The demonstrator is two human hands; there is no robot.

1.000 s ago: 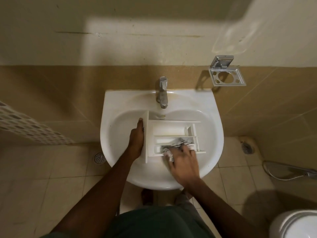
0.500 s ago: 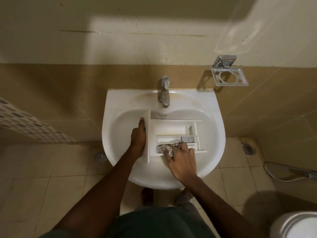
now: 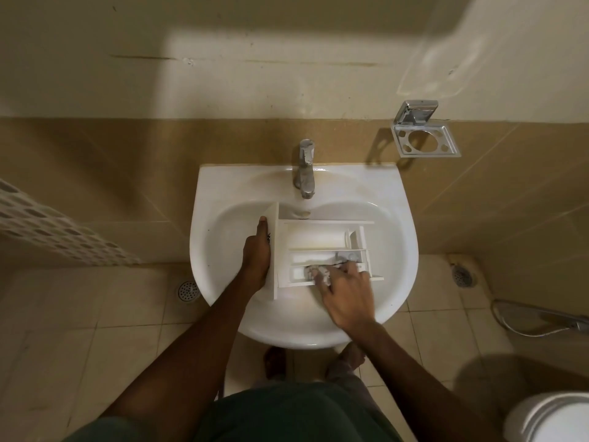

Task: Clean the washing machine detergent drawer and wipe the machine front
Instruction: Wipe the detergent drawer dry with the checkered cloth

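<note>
**Drawer in the sink, both hands on it**

Tiled floor (image 3: 79,330), beige. A person stands at a white sink (image 3: 223,186) fixed to the wall, bare feet under its front edge. Toilet (image 3: 551,416), white, at lower right, well apart from the sink.

Detergent drawer (image 3: 315,239): white plastic, lying inside the sink bowl, open side up. Its front panel stands on edge at the left, and three long compartments run off to the right. The far compartment is the widest.

Left hand (image 3: 256,253): grips the front panel from the left side, thumb laid up along the panel, the other fingers wrapped out of view.

Right hand (image 3: 345,291): over the near right corner of the drawer, slightly blurred. Fingers (image 3: 328,275) bent and clamped on a grey-white cloth (image 3: 318,272), which sits bunched in the nearest compartment.

Faucet (image 3: 305,169): metal, at the back of the sink, spout over the bowl just behind the drawer.

Metal holder (image 3: 425,137) on the wall, up right of the sink. Spray hose (image 3: 541,320) lies along the floor at right.

Floor drain (image 3: 188,291) just left of the sink.
</note>
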